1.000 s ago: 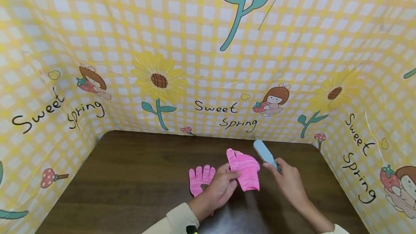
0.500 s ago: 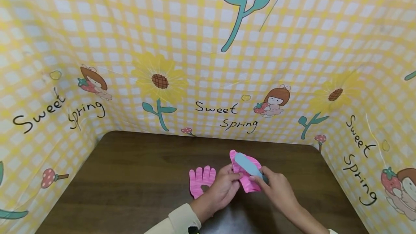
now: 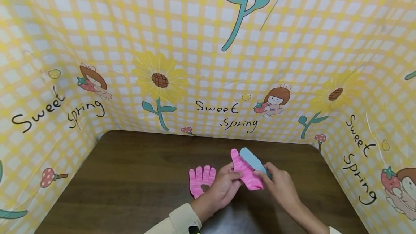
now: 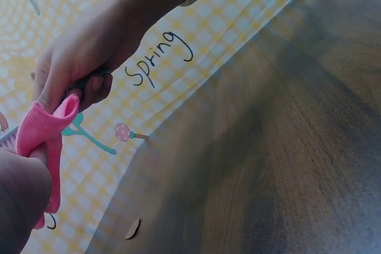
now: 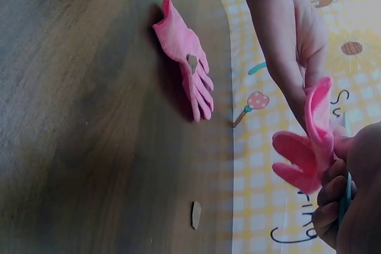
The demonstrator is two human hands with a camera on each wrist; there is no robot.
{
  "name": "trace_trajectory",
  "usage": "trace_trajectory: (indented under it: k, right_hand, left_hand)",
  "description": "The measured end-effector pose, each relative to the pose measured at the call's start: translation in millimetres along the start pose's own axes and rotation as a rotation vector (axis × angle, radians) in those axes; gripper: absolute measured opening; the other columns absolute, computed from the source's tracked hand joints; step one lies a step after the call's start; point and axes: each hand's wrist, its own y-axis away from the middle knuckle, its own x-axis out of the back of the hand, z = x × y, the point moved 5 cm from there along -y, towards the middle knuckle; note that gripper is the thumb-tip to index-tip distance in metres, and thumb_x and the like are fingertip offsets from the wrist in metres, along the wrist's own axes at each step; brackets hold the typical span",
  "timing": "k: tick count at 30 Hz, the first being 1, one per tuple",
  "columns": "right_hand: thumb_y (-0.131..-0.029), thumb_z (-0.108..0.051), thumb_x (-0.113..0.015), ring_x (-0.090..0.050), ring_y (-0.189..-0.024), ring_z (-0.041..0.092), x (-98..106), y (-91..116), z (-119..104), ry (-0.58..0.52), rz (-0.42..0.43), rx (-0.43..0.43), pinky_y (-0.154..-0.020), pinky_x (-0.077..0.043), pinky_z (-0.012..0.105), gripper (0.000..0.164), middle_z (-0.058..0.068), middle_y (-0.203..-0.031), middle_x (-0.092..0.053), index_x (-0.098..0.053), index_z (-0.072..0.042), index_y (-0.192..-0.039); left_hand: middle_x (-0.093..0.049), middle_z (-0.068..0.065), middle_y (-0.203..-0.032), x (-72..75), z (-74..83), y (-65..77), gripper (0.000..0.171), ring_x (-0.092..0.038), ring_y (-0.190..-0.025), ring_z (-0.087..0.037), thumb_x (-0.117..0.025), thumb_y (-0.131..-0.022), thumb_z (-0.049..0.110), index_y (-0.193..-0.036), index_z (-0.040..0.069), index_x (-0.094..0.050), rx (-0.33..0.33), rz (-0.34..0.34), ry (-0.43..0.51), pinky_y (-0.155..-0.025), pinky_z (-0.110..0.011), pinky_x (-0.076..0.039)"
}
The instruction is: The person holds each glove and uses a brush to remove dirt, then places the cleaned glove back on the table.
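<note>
A pink knitted glove (image 3: 246,176) is pinched between the thumb and fingers of my left hand (image 3: 225,187), raised in front of me. My right hand (image 3: 280,184) grips a light blue brush (image 3: 254,161) by its handle, and the bristles lie against the glove's right side. In the right wrist view the held glove (image 5: 319,117) shows its open cuff, while the brush is mostly hidden behind my right hand (image 5: 363,176). A second pink glove (image 3: 196,180) lies on the table left of my left hand, a brown patch on it and its lower part covered by my wrist.
The dark wooden table (image 3: 130,176) is enclosed at the back and sides by a yellow checked cloth (image 3: 208,68) with printed flowers and lettering. A small brown flake (image 5: 196,215) lies on the tabletop near its edge.
The brush has come from the right onto the glove, crossed over its front, then shifted back toward its right side. The left hand keeps its hold, with the glove turned slightly.
</note>
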Motion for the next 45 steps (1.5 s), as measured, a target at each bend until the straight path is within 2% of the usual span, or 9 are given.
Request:
trace_trajectory:
  k: [9,14,18,21,24,26,31,38,45]
  right_hand:
    - [-0.094,-0.036,-0.072,-0.035,-0.052,0.004,3,-4,9,-0.03,-0.023,-0.085,-0.048,-0.032,0.021,0.022,-0.007,-0.06,-0.04,-0.068,-0.014,-0.093]
    - [-0.095,-0.042,-0.069,-0.038,-0.055,0.007,6,-5,13,-0.04,-0.036,-0.138,-0.05,-0.033,0.023,0.029,-0.007,-0.061,-0.039,-0.068,-0.013,-0.095]
    - [-0.097,-0.045,-0.065,-0.041,-0.057,0.01,12,-8,23,-0.036,-0.037,-0.179,-0.05,-0.035,0.024,0.038,-0.003,-0.065,-0.045,-0.067,-0.007,-0.102]
    - [-0.099,-0.045,-0.063,-0.042,-0.056,0.011,16,-9,29,-0.028,-0.014,-0.199,-0.048,-0.036,0.024,0.041,0.001,-0.068,-0.051,-0.066,-0.005,-0.105]
    - [-0.098,-0.041,-0.066,-0.04,-0.054,0.008,14,-4,26,-0.044,0.007,-0.16,-0.047,-0.035,0.023,0.033,-0.002,-0.066,-0.049,-0.066,-0.008,-0.101]
    - [-0.096,-0.036,-0.069,-0.038,-0.053,0.004,9,1,16,-0.051,0.002,-0.079,-0.047,-0.035,0.021,0.025,-0.007,-0.063,-0.045,-0.066,-0.012,-0.097]
    - [-0.092,-0.03,-0.074,-0.035,-0.054,-0.003,-3,11,-10,-0.01,-0.034,0.1,-0.049,-0.034,0.019,0.018,-0.015,-0.061,-0.035,-0.064,-0.016,-0.094]
    - [-0.09,-0.029,-0.076,-0.034,-0.053,-0.001,-2,10,-11,0.046,-0.022,0.069,-0.049,-0.032,0.019,0.019,-0.014,-0.059,-0.035,-0.063,-0.015,-0.093]
    - [-0.091,-0.032,-0.075,-0.037,-0.052,0.003,2,3,-5,0.018,0.012,0.005,-0.048,-0.033,0.021,0.021,-0.011,-0.057,-0.04,-0.067,-0.013,-0.093]
  left_hand:
    - [-0.03,-0.034,-0.16,-0.4,-0.1,1.1,0.056,-0.029,-0.151,-0.038,-0.03,-0.097,-0.014,-0.152,-0.016,-0.023,0.003,0.0,0.013,-0.126,-0.053,-0.024]
    - [-0.037,-0.031,-0.157,-0.8,-1.6,1.2,0.055,-0.039,-0.145,-0.031,-0.031,-0.097,-0.015,-0.151,-0.016,-0.026,0.007,0.011,0.013,-0.126,-0.053,-0.027]
    - [-0.053,-0.018,-0.139,0.7,-2.0,1.1,0.05,-0.05,-0.13,-0.02,-0.035,-0.095,-0.015,-0.145,-0.017,-0.032,-0.003,0.039,-0.008,-0.12,-0.04,-0.039]
    - [-0.057,-0.009,-0.126,3.1,-1.5,0.8,0.047,-0.053,-0.121,-0.014,-0.038,-0.094,-0.014,-0.14,-0.017,-0.036,-0.016,0.059,-0.015,-0.109,-0.028,-0.046]
    - [-0.058,-0.009,-0.127,5.3,-1.5,0.4,0.047,-0.053,-0.121,-0.014,-0.038,-0.094,-0.014,-0.14,-0.017,-0.037,-0.017,0.074,-0.013,-0.107,-0.025,-0.047]
    - [-0.057,-0.012,-0.133,5.4,-1.5,-0.1,0.048,-0.052,-0.126,-0.015,-0.037,-0.094,-0.013,-0.142,-0.017,-0.036,-0.015,0.072,-0.015,-0.112,-0.028,-0.045]
    - [-0.046,-0.021,-0.151,1.2,-0.1,-1.5,0.052,-0.042,-0.14,-0.021,-0.035,-0.096,-0.015,-0.147,-0.017,-0.032,-0.019,0.055,-0.013,-0.126,-0.041,-0.029]
    - [-0.043,-0.025,-0.153,-0.6,-0.4,-0.2,0.053,-0.042,-0.141,-0.023,-0.034,-0.096,-0.015,-0.148,-0.017,-0.031,-0.013,0.04,-0.007,-0.127,-0.046,-0.027]
    - [-0.036,-0.029,-0.159,-1.3,-1.8,-0.4,0.055,-0.038,-0.145,-0.028,-0.031,-0.097,-0.014,-0.152,-0.015,-0.027,-0.002,0.009,0.016,-0.126,-0.053,-0.024]
